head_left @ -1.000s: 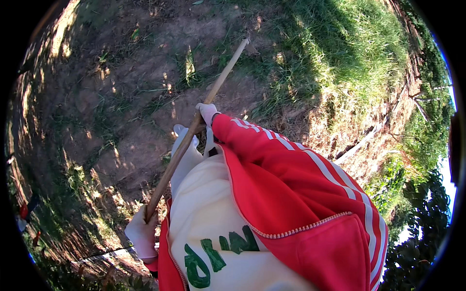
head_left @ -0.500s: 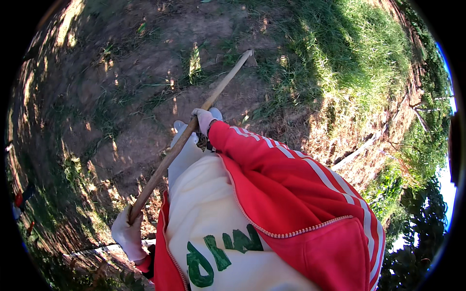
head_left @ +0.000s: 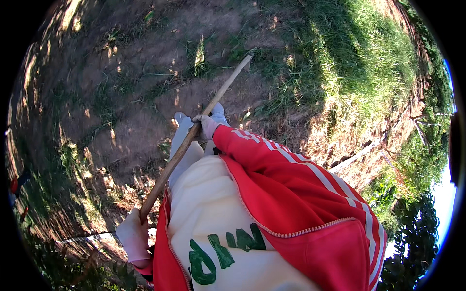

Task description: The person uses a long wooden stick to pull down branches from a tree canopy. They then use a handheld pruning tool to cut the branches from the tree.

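Note:
A long wooden-handled tool (head_left: 224,87), apparently a hoe, runs diagonally from my lower left to the ground ahead, where its small head (head_left: 248,63) rests on or just above soil beside grass. My left hand (head_left: 132,234), in a pale glove, is closed round the upper end of the handle at my left hip. My right hand (head_left: 208,125), also gloved, grips the handle farther along, just above my feet. I see my red jacket with white stripes, a cream top with green markings, pale trousers and light shoes (head_left: 218,113).
Bare brown soil (head_left: 141,121) with scattered tufts spreads ahead and left. Thicker sunlit grass (head_left: 359,68) grows on the right, bordered by dry litter and a long pale branch or strip (head_left: 359,157). Leafy trees (head_left: 412,233) fill the right rim. A small red object (head_left: 14,186) shows at the far left.
Over the last second the tool's head has shifted nearer to me and slightly right. My right hand has come down a little, and my left hand has moved slightly left.

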{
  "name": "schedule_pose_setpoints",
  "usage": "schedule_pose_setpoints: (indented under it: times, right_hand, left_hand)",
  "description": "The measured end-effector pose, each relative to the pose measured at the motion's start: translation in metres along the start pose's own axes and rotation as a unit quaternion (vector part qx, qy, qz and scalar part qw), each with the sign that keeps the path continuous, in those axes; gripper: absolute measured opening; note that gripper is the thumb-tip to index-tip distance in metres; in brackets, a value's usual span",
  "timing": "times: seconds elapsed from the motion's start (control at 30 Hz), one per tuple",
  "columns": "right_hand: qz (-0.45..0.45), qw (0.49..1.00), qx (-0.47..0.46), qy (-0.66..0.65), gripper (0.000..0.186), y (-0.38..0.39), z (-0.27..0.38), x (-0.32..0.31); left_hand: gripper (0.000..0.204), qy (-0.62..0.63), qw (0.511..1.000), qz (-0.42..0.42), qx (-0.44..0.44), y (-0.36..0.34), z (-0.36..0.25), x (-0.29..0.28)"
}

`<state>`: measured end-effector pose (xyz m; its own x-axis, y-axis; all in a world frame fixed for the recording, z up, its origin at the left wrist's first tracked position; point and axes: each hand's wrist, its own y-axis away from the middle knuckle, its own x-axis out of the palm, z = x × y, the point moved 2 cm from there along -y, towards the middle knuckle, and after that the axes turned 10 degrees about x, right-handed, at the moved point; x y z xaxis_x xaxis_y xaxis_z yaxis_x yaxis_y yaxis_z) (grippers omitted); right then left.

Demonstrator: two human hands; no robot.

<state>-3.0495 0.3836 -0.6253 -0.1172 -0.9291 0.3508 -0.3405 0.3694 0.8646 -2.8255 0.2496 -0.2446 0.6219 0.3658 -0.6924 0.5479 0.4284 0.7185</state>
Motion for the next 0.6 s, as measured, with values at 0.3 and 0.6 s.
schedule_pose_setpoints:
  times: [0.3,0.6]
  right_hand:
    - [-0.01,0.981,0.014,0.194,0.019,0.008,-0.023,0.022]
    - [0.004,0.999,-0.036,-0.032,0.011,-0.004,0.025,0.01]
  left_hand:
    - [0.013,-0.068,0.991,-0.118,-0.01,0.018,0.021,-0.038]
    - [0.017,-0.143,0.975,-0.162,0.043,-0.024,0.024,0.034]
